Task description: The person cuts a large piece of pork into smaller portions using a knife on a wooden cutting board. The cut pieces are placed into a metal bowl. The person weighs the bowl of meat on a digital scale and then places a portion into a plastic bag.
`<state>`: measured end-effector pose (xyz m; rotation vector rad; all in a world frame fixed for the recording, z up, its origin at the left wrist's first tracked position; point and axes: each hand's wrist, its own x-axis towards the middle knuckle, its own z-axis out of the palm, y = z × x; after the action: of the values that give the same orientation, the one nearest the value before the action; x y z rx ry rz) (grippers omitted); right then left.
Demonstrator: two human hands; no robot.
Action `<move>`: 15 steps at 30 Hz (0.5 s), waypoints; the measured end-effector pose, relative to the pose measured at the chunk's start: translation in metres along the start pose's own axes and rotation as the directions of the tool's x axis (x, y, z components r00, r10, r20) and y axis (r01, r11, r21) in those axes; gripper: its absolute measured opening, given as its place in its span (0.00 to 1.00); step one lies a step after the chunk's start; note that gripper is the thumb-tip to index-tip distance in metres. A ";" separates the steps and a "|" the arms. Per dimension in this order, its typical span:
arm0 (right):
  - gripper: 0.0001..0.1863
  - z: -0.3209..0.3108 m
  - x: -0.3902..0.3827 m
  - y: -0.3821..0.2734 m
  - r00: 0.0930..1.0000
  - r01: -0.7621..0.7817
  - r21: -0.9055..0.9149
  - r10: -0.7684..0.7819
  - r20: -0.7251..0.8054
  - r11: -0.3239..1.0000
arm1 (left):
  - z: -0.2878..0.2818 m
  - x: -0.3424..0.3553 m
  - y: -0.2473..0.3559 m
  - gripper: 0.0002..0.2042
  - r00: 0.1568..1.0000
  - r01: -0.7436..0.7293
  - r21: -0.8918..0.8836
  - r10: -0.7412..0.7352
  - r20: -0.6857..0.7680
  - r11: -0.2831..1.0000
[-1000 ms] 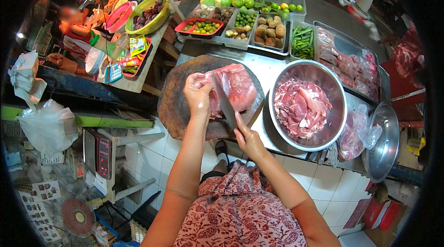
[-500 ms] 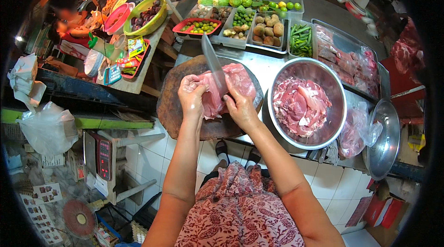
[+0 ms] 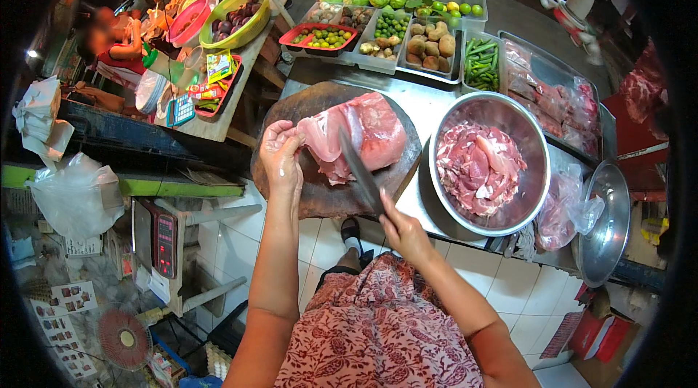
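On the round wooden board (image 3: 323, 204) lies a block of raw pink meat (image 3: 374, 130). My left hand (image 3: 282, 152) pinches a thin flap of it at the left side, drawing it outward. My right hand (image 3: 403, 235) grips the handle of a long knife (image 3: 363, 177), whose blade lies against the meat beside the flap. Right of the board, a large steel bowl (image 3: 534, 203) holds cut pieces of meat (image 3: 476, 163).
Ahead stand trays of limes (image 3: 392, 25), green chillies (image 3: 480, 61) and bagged meat (image 3: 529, 68). An empty steel basin (image 3: 603, 243) is at the right, a digital scale (image 3: 163, 243) at lower left. Another person (image 3: 123, 54) is at a stall table (image 3: 193, 126).
My left hand has shifted left, stretching the flap from the block. The knife and my right hand rose half a second ago and are now lower, nearer me.
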<state>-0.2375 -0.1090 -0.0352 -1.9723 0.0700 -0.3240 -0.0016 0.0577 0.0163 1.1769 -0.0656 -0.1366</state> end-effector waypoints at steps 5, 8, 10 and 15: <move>0.31 0.002 0.096 0.000 0.991 0.058 0.047 -0.052 -0.126 0.997 | 0.014 -0.009 -0.001 0.16 0.997 0.058 -0.048 -0.055 0.052 0.997; 0.30 0.011 0.107 0.005 0.977 0.123 0.021 -0.118 -0.175 0.992 | 0.025 -0.015 0.002 0.16 0.994 0.059 -0.041 -0.054 0.098 0.997; 0.31 0.015 0.085 0.009 0.996 0.002 0.056 0.003 -0.089 0.998 | 0.030 -0.018 0.004 0.16 0.993 0.066 -0.027 -0.063 0.103 0.997; 0.33 0.005 0.005 0.017 0.959 -0.176 0.016 0.168 0.227 0.984 | 0.024 -0.021 0.012 0.15 0.998 0.046 0.038 -0.048 0.051 0.998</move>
<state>-0.2292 -0.1120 -0.0512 -1.9387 0.0885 0.0121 -0.0242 0.0427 0.0371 1.2120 -0.0860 -0.2081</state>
